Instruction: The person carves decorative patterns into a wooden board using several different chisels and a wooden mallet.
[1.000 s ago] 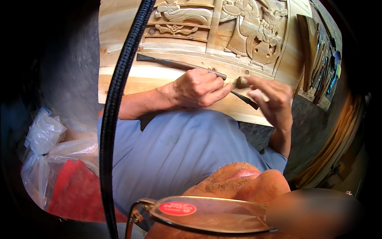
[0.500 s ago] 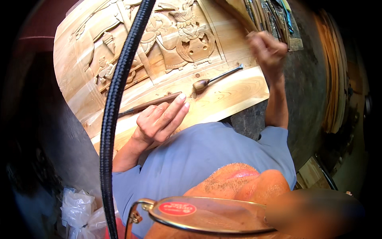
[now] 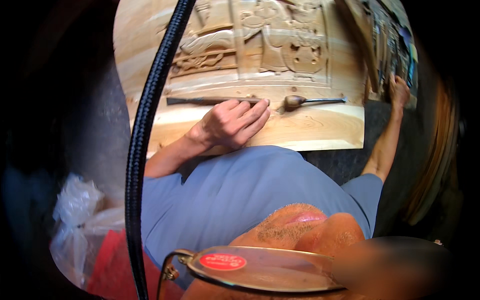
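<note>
A carved wooden panel (image 3: 270, 127) lies before me. On its bare near strip are a long chisel (image 3: 190, 100) and, to its right, a short chisel (image 3: 327, 100) with a bulbous wooden handle. My left hand (image 3: 232, 122) is at the long chisel's right end, fingers curled together over or against it; whatever they grip is hidden. My right hand (image 3: 400, 90) reaches to a row of tools (image 3: 387, 45) at the far right, fingers closed among them, too small to tell on what.
A wooden bar (image 3: 367, 55) runs beside the tools. Long strips (image 3: 432, 145) stand at the right over a dark floor. A plastic bag (image 3: 77, 200) and red material (image 3: 107, 265) are at lower left. A black braided cord (image 3: 145, 125) crosses the view.
My right hand has left the short chisel and moved far right to the tool row. My left hand's fingers have curled from half a second ago. The view has swung.
</note>
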A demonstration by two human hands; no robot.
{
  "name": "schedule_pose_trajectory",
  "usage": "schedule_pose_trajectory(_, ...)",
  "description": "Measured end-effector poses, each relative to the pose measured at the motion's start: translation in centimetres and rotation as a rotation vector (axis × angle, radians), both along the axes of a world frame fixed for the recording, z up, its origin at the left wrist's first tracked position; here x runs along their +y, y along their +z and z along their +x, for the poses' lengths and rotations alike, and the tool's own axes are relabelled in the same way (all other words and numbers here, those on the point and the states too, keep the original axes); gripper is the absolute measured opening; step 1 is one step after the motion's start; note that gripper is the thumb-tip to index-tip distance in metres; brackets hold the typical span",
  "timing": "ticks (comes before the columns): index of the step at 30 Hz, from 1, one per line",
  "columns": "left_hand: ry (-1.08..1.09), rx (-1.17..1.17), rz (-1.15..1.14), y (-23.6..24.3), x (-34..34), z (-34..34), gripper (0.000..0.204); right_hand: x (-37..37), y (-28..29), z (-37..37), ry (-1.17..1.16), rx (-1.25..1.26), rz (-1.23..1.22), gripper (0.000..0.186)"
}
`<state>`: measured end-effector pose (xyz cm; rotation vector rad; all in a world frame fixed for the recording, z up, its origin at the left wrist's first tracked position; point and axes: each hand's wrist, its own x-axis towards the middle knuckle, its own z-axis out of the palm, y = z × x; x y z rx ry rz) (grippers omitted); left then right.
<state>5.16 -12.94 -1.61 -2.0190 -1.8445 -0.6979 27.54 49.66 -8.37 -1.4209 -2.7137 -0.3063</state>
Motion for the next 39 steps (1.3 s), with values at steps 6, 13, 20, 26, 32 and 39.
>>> schedule_pose_trajectory(6, 0.174, 0.019, -0.034, -1.5, -3.0, -0.5, 0.023, -0.1, 0.6, -1.0, -0.063, -0.075, -0.002, 0.052)
schedule_pose_trajectory(13, 0.325, -0.055, -0.123, -1.6, -4.9, -0.7, 0.025, -6.2, 5.8, -2.1, 0.019, 0.147, 0.342, 0.035)
schedule_pose_trajectory(20, 0.372, -0.087, -0.173, -2.6, -4.3, -0.8, 0.030, -30.6, 12.3, -8.3, 1.009, 0.387, -0.151, 0.011)
schedule_pose_trajectory(26, 0.338, -0.063, -0.145, -3.8, -4.0, -1.6, 0.029, -37.4, 9.8, -8.0, 1.203, 0.070, -0.532, 0.033)
schedule_pose_trajectory(32, 0.389, -0.116, -0.147, -3.7, -4.0, -0.6, 0.030, -37.7, 10.0, -8.4, 1.093, 0.050, -0.403, 0.029)
schedule_pose_trajectory(39, 0.326, -0.107, -0.170, -4.0, -3.7, -0.4, 0.031, -36.0, 9.2, -7.8, 1.170, 0.092, -0.282, 0.020)
